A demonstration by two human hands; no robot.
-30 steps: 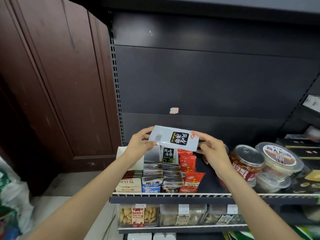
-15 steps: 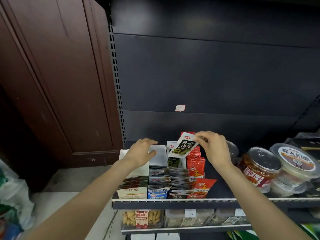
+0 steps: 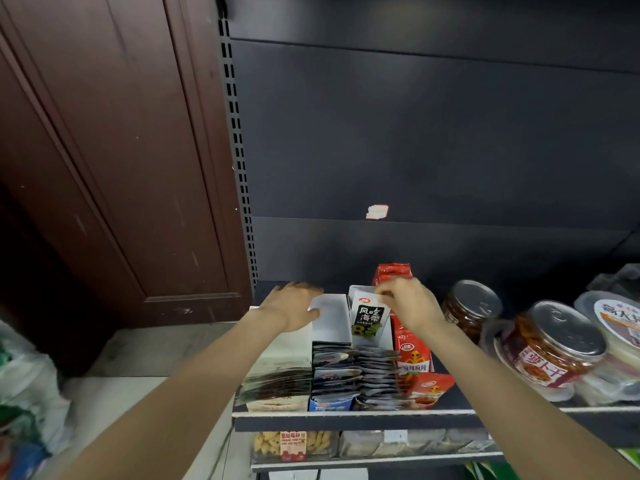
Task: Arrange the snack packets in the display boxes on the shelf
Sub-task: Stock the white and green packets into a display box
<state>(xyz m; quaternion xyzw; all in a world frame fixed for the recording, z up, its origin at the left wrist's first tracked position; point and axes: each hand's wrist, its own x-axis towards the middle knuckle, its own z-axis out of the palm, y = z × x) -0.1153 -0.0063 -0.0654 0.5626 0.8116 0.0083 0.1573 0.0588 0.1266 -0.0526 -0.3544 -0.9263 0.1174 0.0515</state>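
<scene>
**Seaweed packet upright at the back of its box**

Nearest, rows of packets (image 3: pixel 363 372) fill the display boxes at the shelf (image 3: pixel 346 418) edge. Behind them the right hand (image 3: pixel 407 306) pinches the top edge of a seaweed packet (image 3: pixel 369 318), standing long axis vertical, label forward. The left hand (image 3: pixel 294 306) rests spread-fingered on the neighbouring white box (image 3: pixel 329 318).

Right of the fingers, three jars (image 3: pixel 472 308) (image 3: pixel 550 348) (image 3: pixel 613 323) with metal or film lids stand on the shelf. Up past the fingertips, a torn sticker (image 3: pixel 376 212) clings to the dark back panel (image 3: pixel 433 140). Left of them stands a brown wooden door (image 3: pixel 104 150); lower left, plastic bags (image 3: pixel 24 403).
</scene>
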